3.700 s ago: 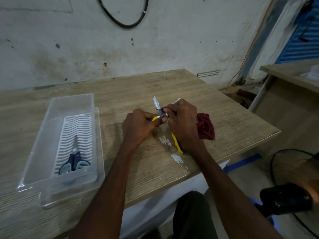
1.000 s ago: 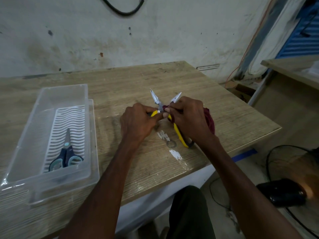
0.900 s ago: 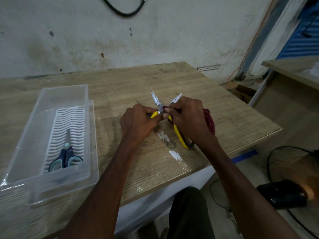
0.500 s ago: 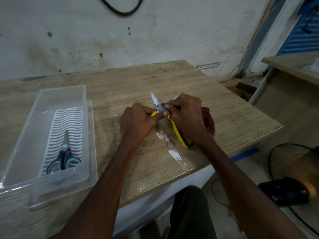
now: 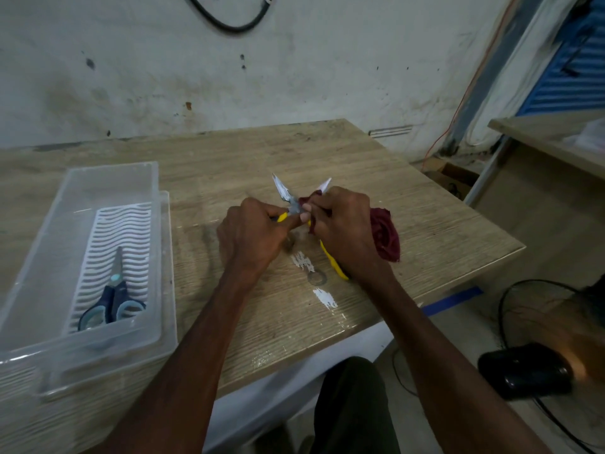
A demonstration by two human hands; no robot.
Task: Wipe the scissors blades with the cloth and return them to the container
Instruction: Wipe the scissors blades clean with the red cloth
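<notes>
Yellow-handled scissors (image 5: 284, 193) are held spread open above the middle of the wooden table (image 5: 425, 224). My left hand (image 5: 250, 235) grips one yellow handle. My right hand (image 5: 347, 229) holds a dark red cloth (image 5: 386, 239) and pinches it round the right blade near the pivot; only that blade's tip (image 5: 325, 184) shows. The other yellow handle pokes out under my right wrist. A clear plastic container (image 5: 39, 257) stands at the left with a white ribbed insert, and blue-handled scissors (image 5: 113, 303) lie closed in it.
The table's right and front edges are close to my hands. White scuff marks (image 5: 324, 298) mark the tabletop near the front. A black fan (image 5: 530, 371) sits on the floor at right, and a second table (image 5: 556, 142) stands further right.
The right blade's tip shows again past my right hand after being covered half a second ago. Both hands stay at the same spot on the table.
</notes>
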